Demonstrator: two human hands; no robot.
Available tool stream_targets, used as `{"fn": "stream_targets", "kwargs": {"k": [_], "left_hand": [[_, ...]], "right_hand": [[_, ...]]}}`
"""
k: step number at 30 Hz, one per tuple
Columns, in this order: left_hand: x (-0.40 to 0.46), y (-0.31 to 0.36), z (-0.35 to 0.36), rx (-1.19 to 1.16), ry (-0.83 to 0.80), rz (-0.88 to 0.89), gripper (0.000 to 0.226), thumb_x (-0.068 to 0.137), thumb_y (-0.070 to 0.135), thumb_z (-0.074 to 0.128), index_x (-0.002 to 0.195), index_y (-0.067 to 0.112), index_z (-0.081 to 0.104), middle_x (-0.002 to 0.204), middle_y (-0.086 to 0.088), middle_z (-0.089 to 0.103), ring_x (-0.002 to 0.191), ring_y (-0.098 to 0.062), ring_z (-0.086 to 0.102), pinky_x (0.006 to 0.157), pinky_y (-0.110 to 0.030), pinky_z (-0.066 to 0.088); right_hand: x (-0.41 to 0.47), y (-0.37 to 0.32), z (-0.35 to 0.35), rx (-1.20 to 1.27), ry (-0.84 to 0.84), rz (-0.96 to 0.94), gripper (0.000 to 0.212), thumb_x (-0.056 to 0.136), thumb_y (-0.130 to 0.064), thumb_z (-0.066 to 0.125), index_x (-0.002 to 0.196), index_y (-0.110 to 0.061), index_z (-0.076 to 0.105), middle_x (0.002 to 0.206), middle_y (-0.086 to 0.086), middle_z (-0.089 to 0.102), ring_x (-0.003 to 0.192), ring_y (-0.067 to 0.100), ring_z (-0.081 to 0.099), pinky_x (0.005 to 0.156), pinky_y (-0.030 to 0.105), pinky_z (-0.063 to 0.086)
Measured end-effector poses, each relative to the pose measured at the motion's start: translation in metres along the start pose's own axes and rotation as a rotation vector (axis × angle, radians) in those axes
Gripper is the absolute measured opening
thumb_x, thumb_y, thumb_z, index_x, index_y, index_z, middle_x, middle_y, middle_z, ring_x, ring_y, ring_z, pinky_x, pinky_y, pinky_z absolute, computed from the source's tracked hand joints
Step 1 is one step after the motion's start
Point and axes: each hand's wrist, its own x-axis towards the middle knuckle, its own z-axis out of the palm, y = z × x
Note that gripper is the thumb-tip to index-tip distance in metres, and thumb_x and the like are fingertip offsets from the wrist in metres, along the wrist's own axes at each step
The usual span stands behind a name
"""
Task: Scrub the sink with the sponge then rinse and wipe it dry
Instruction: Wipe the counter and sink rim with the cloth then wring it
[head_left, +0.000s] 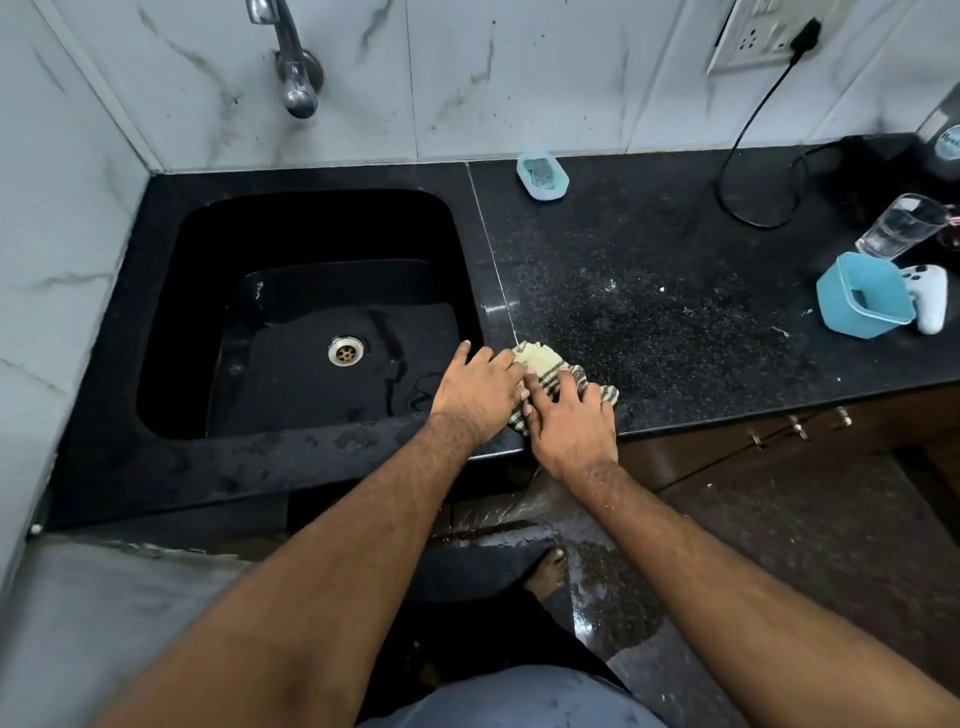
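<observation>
Nearest, both hands lie on a checked cloth (558, 382) bunched at the front edge of the black surface (675, 291), just right of the sink (311, 312). The left hand (478, 389) lies flat, fingers (493, 358) straight, its inner edge touching the cloth; the right hand (571, 421) presses down with spread fingers, gripping nothing. The cloth looks soft, limp and probably damp, so it should be light but clingy; gathering a fold from the top would serve best. Water still films the basin floor around the drain (345, 352). Farther back, the sponge (540, 173) sits in its dish (558, 187) by the wall.
</observation>
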Motion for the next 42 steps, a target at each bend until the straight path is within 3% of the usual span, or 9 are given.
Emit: {"fn": "stream_targets", "kwargs": {"k": [4,10,13,16,22,28,31,35,42], "left_hand": [[-0.002,-0.007,0.004,-0.016,0.018,-0.031,0.033,0.102,0.041,0.043,0.129,0.024,0.051,0.131,0.002,0.052,0.130,-0.023,0.044,0.121,-0.051,0.019],[-0.010,-0.015,0.015,-0.066,0.051,-0.061,0.031,0.104,0.041,0.042,0.130,0.026,0.050,0.139,0.004,0.050,0.146,-0.021,0.031,0.123,-0.050,0.015],[-0.011,-0.019,0.017,-0.121,0.049,-0.078,0.038,0.102,0.041,0.045,0.138,0.026,0.047,0.142,0.006,0.050,0.147,-0.019,0.029,0.124,-0.046,0.012],[-0.020,-0.024,0.020,-0.146,0.069,-0.117,0.048,0.100,0.042,0.048,0.144,0.022,0.043,0.147,0.006,0.049,0.147,-0.017,0.029,0.125,-0.042,0.012],[-0.049,-0.042,0.029,-0.271,0.132,-0.319,0.042,0.096,0.047,0.055,0.132,0.025,0.054,0.144,0.007,0.050,0.144,-0.016,0.034,0.123,-0.042,0.019],[-0.090,-0.057,0.035,-0.238,0.220,-0.605,0.047,0.099,0.044,0.050,0.137,0.017,0.054,0.150,-0.001,0.047,0.147,-0.019,0.032,0.123,-0.043,0.018],[-0.116,-0.060,0.041,-0.216,0.284,-0.794,0.055,0.101,0.045,0.043,0.146,0.013,0.046,0.159,-0.005,0.036,0.151,-0.022,0.023,0.124,-0.045,0.017],[-0.140,-0.060,0.043,-0.251,0.360,-1.079,0.059,0.104,0.044,0.034,0.152,0.009,0.038,0.165,-0.006,0.023,0.154,-0.021,0.013,0.125,-0.043,0.011],[-0.166,-0.045,0.048,-0.310,0.419,-1.352,0.054,0.107,0.035,0.033,0.154,0.007,0.033,0.165,-0.007,0.021,0.154,-0.022,0.012,0.125,-0.045,0.015]], "right_hand": [[-0.001,0.001,-0.004,0.022,-0.009,-0.031,0.054,0.102,-0.050,0.024,0.154,-0.037,0.021,0.155,0.009,0.028,0.122,0.033,0.040,0.099,0.047,0.041],[0.019,0.032,-0.015,0.037,0.118,-0.287,0.046,0.099,-0.032,0.045,0.144,-0.027,0.046,0.141,0.003,0.047,0.123,0.023,0.045,0.100,0.041,0.042],[0.039,0.040,-0.018,0.029,0.110,-0.538,0.055,0.097,-0.029,0.048,0.150,-0.019,0.036,0.153,0.003,0.038,0.138,0.020,0.036,0.111,0.038,0.038],[0.058,0.038,-0.018,-0.059,0.081,-0.753,0.064,0.099,-0.040,0.043,0.154,-0.013,0.026,0.159,0.007,0.029,0.146,0.021,0.028,0.120,0.034,0.024],[0.076,0.032,-0.005,-0.086,-0.006,-1.027,0.062,0.104,-0.043,0.027,0.157,-0.013,0.019,0.163,0.007,0.022,0.151,0.021,0.017,0.123,0.038,0.018],[0.078,-0.002,0.004,-0.026,-0.016,-0.985,0.068,0.102,-0.056,0.013,0.159,-0.017,0.013,0.166,0.000,0.011,0.153,0.016,0.004,0.123,0.041,0.015],[0.066,-0.025,0.007,0.041,-0.004,-0.894,0.069,0.101,-0.057,0.016,0.156,-0.016,0.023,0.162,0.000,0.026,0.150,0.018,0.018,0.122,0.042,0.017],[0.051,-0.051,0.009,0.073,0.051,-0.785,0.058,0.100,-0.049,0.025,0.137,-0.012,0.050,0.127,0.007,0.059,0.122,0.025,0.049,0.114,0.043,0.029],[0.036,-0.102,-0.002,0.078,0.007,-0.703,0.044,0.100,-0.044,0.027,0.112,-0.014,0.057,0.098,0.007,0.062,0.087,0.028,0.057,0.080,0.044,0.043]]}}
